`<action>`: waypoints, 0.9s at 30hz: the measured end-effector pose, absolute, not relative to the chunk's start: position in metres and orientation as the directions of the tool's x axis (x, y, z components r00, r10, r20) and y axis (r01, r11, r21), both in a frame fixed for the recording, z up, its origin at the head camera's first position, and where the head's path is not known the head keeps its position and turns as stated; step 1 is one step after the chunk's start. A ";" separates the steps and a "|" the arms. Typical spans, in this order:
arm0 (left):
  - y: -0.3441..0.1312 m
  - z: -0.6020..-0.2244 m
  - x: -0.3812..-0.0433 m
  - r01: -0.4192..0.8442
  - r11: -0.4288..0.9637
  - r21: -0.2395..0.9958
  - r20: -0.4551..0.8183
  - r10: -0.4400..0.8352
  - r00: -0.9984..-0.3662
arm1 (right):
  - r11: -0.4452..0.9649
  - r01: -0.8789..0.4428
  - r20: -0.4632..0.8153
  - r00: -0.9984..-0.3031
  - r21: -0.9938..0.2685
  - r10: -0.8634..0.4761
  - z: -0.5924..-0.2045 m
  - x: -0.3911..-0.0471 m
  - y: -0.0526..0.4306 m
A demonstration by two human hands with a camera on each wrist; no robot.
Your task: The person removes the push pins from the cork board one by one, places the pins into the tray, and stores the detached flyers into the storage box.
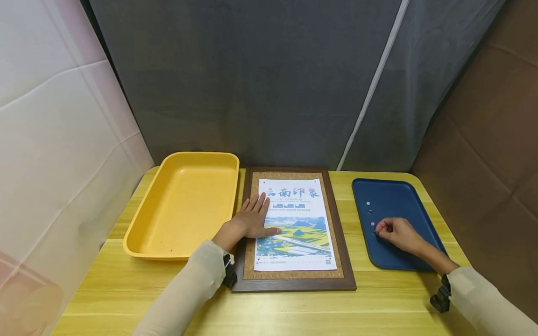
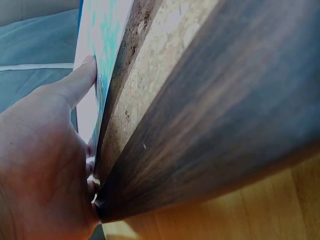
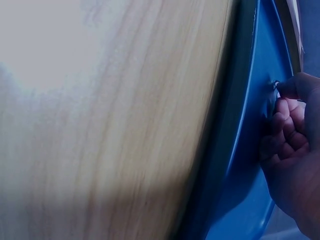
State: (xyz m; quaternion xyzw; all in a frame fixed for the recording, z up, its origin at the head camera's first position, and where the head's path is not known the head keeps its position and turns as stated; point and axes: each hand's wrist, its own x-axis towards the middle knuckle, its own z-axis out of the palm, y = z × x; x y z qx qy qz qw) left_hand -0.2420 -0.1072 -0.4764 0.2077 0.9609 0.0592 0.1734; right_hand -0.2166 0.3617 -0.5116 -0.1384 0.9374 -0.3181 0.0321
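My left hand lies flat with fingers spread over the left side of a printed poster, which shows a green and blue landscape. Beneath the poster is a cork board in a dark wooden frame. In the left wrist view the thumb rests against the paper. Over the blue tray, my right hand pinches a small shiny thumbtack between thumb and index finger; its other fingers are curled. Near these fingertips, a pink thumbtack and a pale one lie on the tray.
A deep yellow tray stands to the left of the board, holding a few tiny dark specks. All of it sits on a wooden table. A grey curtain closes off the back, with hanging sheets on both sides.
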 end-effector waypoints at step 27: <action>-0.105 -0.466 -0.242 0.321 0.904 0.282 -0.219 0.387 -0.896 | 0.746 -0.339 0.192 -0.941 -0.574 -0.280 -0.486 -0.218 0.301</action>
